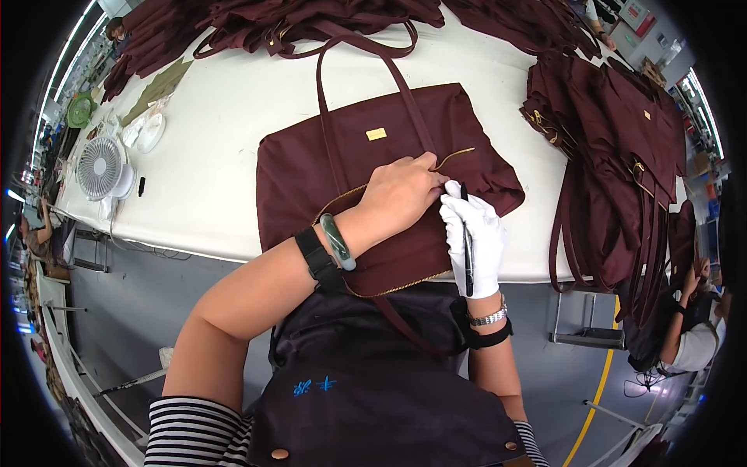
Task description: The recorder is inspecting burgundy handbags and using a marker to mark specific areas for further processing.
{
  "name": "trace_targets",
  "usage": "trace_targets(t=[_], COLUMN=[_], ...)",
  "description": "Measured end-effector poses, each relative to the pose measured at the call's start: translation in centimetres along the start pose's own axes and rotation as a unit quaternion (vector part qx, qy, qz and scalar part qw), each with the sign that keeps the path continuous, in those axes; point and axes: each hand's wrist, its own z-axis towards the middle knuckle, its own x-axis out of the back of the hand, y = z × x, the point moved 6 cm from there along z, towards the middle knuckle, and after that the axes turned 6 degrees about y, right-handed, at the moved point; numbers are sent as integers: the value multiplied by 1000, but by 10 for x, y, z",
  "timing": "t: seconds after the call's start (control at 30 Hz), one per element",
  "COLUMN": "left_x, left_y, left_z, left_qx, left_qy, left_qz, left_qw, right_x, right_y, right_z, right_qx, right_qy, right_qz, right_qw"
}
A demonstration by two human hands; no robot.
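Observation:
A burgundy fabric tote bag [297,157] lies on the white table, its zip opening spread towards me. It has a small gold plate [376,134] and two long handles [402,87] stretched away from me. My bare left hand [400,187] grips the bag's fabric by the gold zipper [455,156]; its fingertips are partly hidden. Close beside it, my right hand [481,239], in a white glove, holds a slim black pen [468,257] lying along the palm. The gloved fingertips meet the fabric near my left fingers. What lies between the fingertips is too small to tell.
Burgundy bags are heaped at the table's far side [327,17] and over its right edge [618,128]. At left stand a white desk fan [102,166] and a small black object [142,187]. A co-worker [694,338] sits at right, near a metal stool [586,327].

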Motion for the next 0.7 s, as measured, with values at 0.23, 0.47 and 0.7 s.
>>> trace_targets(t=[0.23, 0.47, 0.7], left_x=[0, 0, -2], left_y=[-4, -3, -4], left_z=[-1, 0, 0], left_qx=[-8, -3, -11], left_qy=[25, 14, 21], left_qz=[-35, -34, -28], left_qw=[999, 999, 999], right_x=[6, -3, 5], right_y=[21, -4, -5], right_z=[-12, 1, 4], right_qx=[-110, 40, -25], right_qy=[87, -22, -9], right_qz=[116, -20, 43], right_qw=[983, 999, 999])
